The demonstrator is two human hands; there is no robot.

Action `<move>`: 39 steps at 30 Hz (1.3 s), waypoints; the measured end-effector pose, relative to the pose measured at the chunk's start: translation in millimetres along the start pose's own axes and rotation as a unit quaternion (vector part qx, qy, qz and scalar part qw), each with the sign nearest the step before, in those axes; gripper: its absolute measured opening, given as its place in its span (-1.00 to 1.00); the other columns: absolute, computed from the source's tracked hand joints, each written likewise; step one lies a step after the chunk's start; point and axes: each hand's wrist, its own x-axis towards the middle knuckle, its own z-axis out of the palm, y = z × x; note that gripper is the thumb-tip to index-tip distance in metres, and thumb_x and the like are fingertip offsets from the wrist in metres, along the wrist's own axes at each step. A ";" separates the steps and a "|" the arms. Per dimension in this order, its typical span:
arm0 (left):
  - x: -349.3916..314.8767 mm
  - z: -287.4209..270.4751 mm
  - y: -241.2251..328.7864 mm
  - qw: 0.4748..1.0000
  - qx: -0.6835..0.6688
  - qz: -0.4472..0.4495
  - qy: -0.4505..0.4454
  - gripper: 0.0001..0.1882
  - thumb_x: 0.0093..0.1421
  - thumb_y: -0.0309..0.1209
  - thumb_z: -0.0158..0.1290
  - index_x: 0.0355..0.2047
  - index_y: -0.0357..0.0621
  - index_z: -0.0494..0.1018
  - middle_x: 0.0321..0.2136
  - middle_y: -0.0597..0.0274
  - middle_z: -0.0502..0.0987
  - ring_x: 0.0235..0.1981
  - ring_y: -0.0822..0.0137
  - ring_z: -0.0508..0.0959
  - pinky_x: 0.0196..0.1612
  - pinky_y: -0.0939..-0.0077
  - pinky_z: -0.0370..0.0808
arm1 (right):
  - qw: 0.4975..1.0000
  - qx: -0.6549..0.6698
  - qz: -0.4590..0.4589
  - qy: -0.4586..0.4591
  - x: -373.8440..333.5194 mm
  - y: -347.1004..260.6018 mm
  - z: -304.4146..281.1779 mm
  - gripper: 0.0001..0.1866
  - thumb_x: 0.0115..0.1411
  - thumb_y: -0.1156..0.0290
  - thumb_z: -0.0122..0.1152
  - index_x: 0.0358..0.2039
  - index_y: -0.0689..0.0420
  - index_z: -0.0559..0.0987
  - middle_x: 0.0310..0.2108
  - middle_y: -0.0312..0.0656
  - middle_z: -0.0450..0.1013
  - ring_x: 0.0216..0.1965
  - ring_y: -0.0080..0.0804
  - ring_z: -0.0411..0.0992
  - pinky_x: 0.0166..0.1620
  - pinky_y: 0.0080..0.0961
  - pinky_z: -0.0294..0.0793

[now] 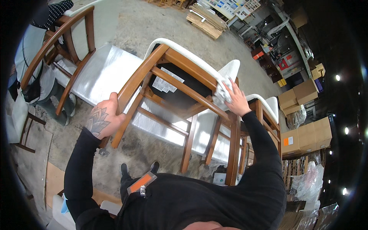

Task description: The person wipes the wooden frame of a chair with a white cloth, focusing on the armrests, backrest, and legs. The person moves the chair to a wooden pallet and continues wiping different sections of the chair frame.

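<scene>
A wooden chair (184,82) with white upholstery is tipped over in front of me, its black underside and a white label (168,79) showing. My left hand (104,118) is closed round the wooden frame at the chair's left corner, with most of its fingers hidden behind the wood. On the right, my right hand (238,101) presses a crumpled white-grey cloth (221,94) against the frame near the seat edge. Beneath and beside this chair is a white seat surface with a shiny, plastic-like covering (103,74).
Another wooden chair (78,42) stands at the left, with a person (50,86) beyond it. Close on my right is a further white-upholstered chair (271,109). Cardboard boxes (306,136) and clear plastic wrap (308,182) are piled farther right. Flat boards (207,21) lie on the far floor.
</scene>
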 end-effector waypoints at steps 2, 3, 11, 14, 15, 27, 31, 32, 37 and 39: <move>0.4 0.3 -0.6 1.000 0.000 0.008 0.008 -0.57 0.07 -0.36 0.10 -0.15 -0.41 0.26 -0.46 -0.23 0.54 -0.34 -0.16 0.61 -0.19 0.07 0.54 | 1.000 -0.005 -0.004 0.026 -5.2 10.4 9.6 0.01 0.05 0.24 0.34 0.45 -0.39 -0.01 0.47 -0.04 -0.19 0.43 0.11 -0.06 0.32 0.16 0.10; 0.4 0.1 -0.7 1.000 0.003 0.006 0.008 -0.57 0.07 -0.37 0.10 -0.15 -0.41 0.26 -0.47 -0.23 0.54 -0.34 -0.16 0.61 -0.19 0.08 0.54 | 0.999 -0.019 -0.003 0.034 -0.3 7.1 13.4 0.00 0.05 0.28 0.32 0.45 -0.28 0.01 0.46 0.01 -0.16 0.42 0.14 -0.05 0.33 0.06 0.12; 0.9 -2.2 2.3 1.000 0.008 -0.006 0.002 -0.56 0.05 -0.35 0.10 -0.15 -0.42 0.27 -0.47 -0.25 0.54 -0.35 -0.14 0.62 -0.19 0.10 0.55 | 0.981 0.013 -0.078 0.175 155.9 -169.0 -30.5 -0.17 0.18 0.00 0.22 0.40 -0.11 0.13 0.42 0.11 -0.01 0.44 0.16 -0.10 0.36 0.22 -0.02; 0.4 -0.8 1.5 1.000 -0.002 0.001 0.021 -0.53 0.05 -0.34 0.11 -0.12 -0.40 0.26 -0.46 -0.25 0.54 -0.34 -0.15 0.62 -0.19 0.08 0.54 | 0.966 0.036 -0.111 0.230 181.7 -203.7 -41.8 -0.15 0.09 0.18 0.27 0.39 -0.13 0.15 0.40 0.09 0.04 0.43 0.13 -0.04 0.36 0.18 0.01; 0.3 -0.6 0.7 0.999 -0.003 0.006 0.035 -0.53 0.05 -0.34 0.11 -0.11 -0.39 0.26 -0.46 -0.25 0.54 -0.34 -0.16 0.61 -0.19 0.08 0.54 | 0.969 0.040 -0.102 0.220 183.4 -203.6 -39.4 -0.13 0.07 0.22 0.28 0.40 -0.17 0.14 0.40 0.06 0.05 0.43 0.10 -0.03 0.35 0.17 0.03; 2.6 2.6 -2.7 0.998 -0.054 -0.019 -0.004 -0.35 -0.01 -0.37 0.15 0.08 -0.36 0.22 -0.40 -0.27 0.51 -0.30 -0.17 0.57 -0.21 0.08 0.49 | 0.997 0.045 0.024 0.052 -13.7 7.3 9.1 -0.08 0.08 0.37 0.28 0.43 -0.17 0.08 0.43 -0.01 -0.05 0.43 0.07 -0.02 0.37 0.01 0.07; -0.9 1.5 -2.2 0.999 -0.032 0.020 0.023 -0.50 0.04 -0.37 0.12 -0.07 -0.37 0.22 -0.44 -0.33 0.53 -0.33 -0.27 0.58 -0.22 0.01 0.51 | 0.981 0.107 -0.076 0.143 1.0 6.7 31.2 -0.14 0.02 0.44 0.33 0.36 -0.01 0.23 0.37 0.03 0.12 0.43 0.03 -0.01 0.40 -0.17 0.07; -0.8 1.1 -1.8 0.999 -0.035 0.013 0.016 -0.50 0.05 -0.37 0.12 -0.08 -0.37 0.22 -0.44 -0.32 0.53 -0.34 -0.27 0.58 -0.22 0.00 0.51 | 0.971 0.110 -0.131 0.166 19.1 -3.4 31.9 -0.11 0.00 0.44 0.36 0.37 -0.02 0.22 0.37 0.03 0.11 0.43 0.01 -0.01 0.41 -0.17 0.07; 1.7 -3.5 -0.4 0.999 -0.032 0.010 0.003 -0.51 0.05 -0.35 0.13 -0.10 -0.36 0.22 -0.46 -0.28 0.52 -0.36 -0.24 0.58 -0.23 0.01 0.51 | 0.937 0.103 -0.252 0.219 135.3 -106.1 -10.6 -0.05 -0.07 0.36 0.45 0.35 0.04 0.22 0.38 0.00 0.10 0.43 -0.04 -0.01 0.43 -0.13 0.03; 3.3 -4.7 -0.1 1.000 -0.029 0.006 0.000 -0.51 0.05 -0.34 0.14 -0.11 -0.36 0.22 -0.47 -0.27 0.52 -0.36 -0.23 0.58 -0.23 0.02 0.51 | 0.938 0.094 -0.256 0.213 172.3 -150.2 -28.1 -0.13 -0.03 0.36 0.40 0.33 0.05 0.26 0.38 -0.03 0.11 0.44 -0.07 -0.03 0.43 -0.10 0.02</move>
